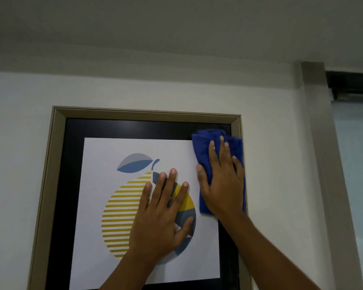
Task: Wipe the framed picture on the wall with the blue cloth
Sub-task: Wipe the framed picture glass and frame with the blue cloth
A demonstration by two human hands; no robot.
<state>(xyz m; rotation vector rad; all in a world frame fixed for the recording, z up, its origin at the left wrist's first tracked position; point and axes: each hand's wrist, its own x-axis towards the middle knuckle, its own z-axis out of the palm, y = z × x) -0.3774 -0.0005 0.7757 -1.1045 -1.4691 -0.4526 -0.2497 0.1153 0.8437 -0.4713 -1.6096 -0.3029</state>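
I see one picture [134,147], no writing; my right hand [222,185] presses one blue cloth [199,143] flat, left hand [159,216] open.

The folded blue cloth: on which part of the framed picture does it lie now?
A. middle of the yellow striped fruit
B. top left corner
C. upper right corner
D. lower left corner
C: the right hand presses the folded blue cloth against the framed picture's upper right corner.

Right hand [222,185] flat on blue cloth [201,147] against framed picture [57,155]
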